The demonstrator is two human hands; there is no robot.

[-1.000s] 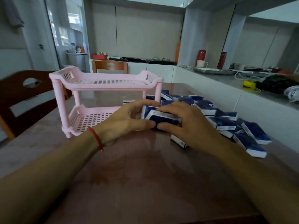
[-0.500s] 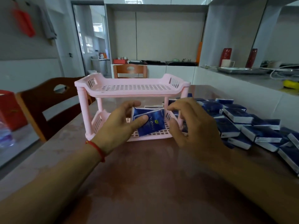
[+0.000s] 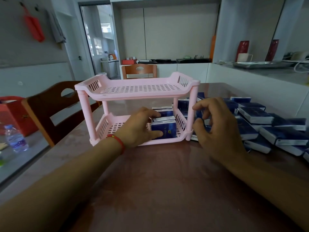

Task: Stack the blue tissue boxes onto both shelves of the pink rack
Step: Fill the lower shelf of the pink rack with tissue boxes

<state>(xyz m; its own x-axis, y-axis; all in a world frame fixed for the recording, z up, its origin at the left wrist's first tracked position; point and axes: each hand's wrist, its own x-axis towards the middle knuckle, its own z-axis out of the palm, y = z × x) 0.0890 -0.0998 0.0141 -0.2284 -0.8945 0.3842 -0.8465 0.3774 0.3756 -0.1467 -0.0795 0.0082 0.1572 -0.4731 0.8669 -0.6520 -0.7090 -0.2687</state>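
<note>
Glossy reddish-brown desk (image 3: 167,190) is carrying a pink rack (image 3: 137,91) of slotted plastic, with wooden chairs (image 3: 50,111) beyond it and a water bottle (image 3: 15,138) well off to the left of the fingers. Two blue tissue boxes (image 3: 164,129) are sitting on the lower shelf, at its right end. The left hand (image 3: 138,129), a red cord at its wrist, is reaching into that shelf, fingers curled round the near box with the thumb against its front. The right hand (image 3: 215,129) is hovering just outside the rack's right post, fingers apart and loosely bent, clamped on nothing. Beyond those fingers, a loose pile of boxes (image 3: 267,124) is lying on the desk.
</note>
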